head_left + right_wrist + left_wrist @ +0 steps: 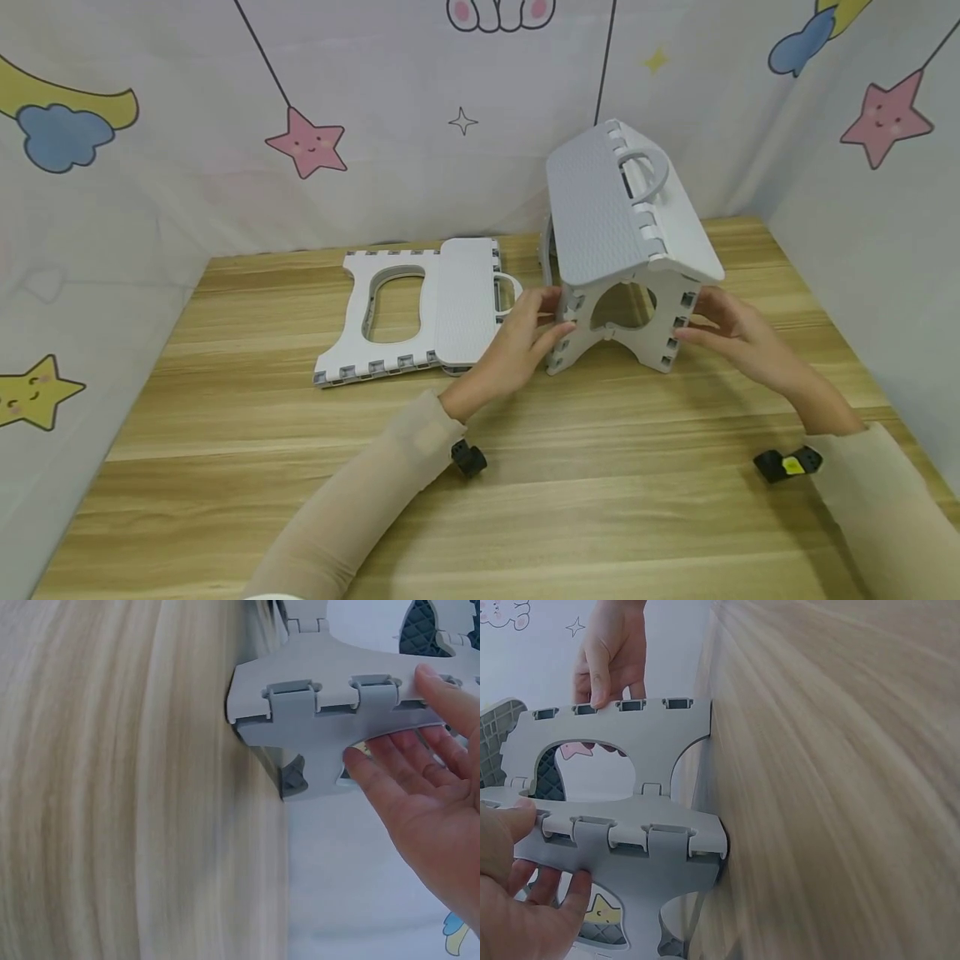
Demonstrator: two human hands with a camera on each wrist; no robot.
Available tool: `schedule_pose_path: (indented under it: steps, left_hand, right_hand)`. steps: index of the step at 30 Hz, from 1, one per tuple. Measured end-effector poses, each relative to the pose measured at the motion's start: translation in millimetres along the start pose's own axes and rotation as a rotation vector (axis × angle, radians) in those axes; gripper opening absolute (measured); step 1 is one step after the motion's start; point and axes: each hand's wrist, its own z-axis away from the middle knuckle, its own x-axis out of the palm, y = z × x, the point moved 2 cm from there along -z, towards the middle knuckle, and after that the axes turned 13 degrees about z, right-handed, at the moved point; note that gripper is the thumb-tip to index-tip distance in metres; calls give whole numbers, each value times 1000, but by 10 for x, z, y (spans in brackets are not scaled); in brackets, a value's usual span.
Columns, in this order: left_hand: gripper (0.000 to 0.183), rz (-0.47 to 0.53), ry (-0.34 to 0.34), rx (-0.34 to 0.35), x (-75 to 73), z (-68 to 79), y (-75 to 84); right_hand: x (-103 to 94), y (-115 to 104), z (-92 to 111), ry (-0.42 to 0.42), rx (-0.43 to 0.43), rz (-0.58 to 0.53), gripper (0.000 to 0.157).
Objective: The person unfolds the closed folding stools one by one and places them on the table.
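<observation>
A grey-and-white folding step stool [600,208] stands partly unfolded on the wooden table, its two top panels peaked like a roof with a carry handle [649,171] at the ridge. My left hand [517,342] grips the near left corner of its legs, thumb on the front panel and fingers round the side panel, as the left wrist view also shows. On the opposite corner, my right hand [738,337] holds the leg edge the same way, thumb in front and fingertips [360,761] against the side panel's cutout.
A second folding stool [393,312] lies folded flat on the table [225,467], left of the standing one, its handle close to my left hand. Behind the table hangs a white curtain [405,192] printed with stars and clouds. Wrist cameras [468,458] sit on both sleeves.
</observation>
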Motion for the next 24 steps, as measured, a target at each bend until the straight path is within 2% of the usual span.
schedule_pose_path:
  steps: [8, 12, 16, 19, 22, 24]
  left_hand:
    - [47, 9, 14, -14, -14, -7, 19]
    - [53, -31, 2, -24, -40, 5, 42]
    - [58, -78, 3, -4, -82, 22, 74]
    - [69, -172, 48, 20, -118, 38, 90]
    - [85, -263, 129, 39, -160, 50, 121]
    - [90, -281, 189, 67, -198, 42, 151]
  right_hand:
    - [-1, -49, 11, -14, 35, -6, 52]
    - [-3, -76, 2, -13, 43, -8, 53]
    - [-22, -107, -8, -18, 23, 7, 54]
    - [-69, -133, -2, -18, 55, 12, 58]
    - [-161, -165, 16, -23, 124, 16, 61]
    - [-244, -200, 31, -15, 155, 34, 58]
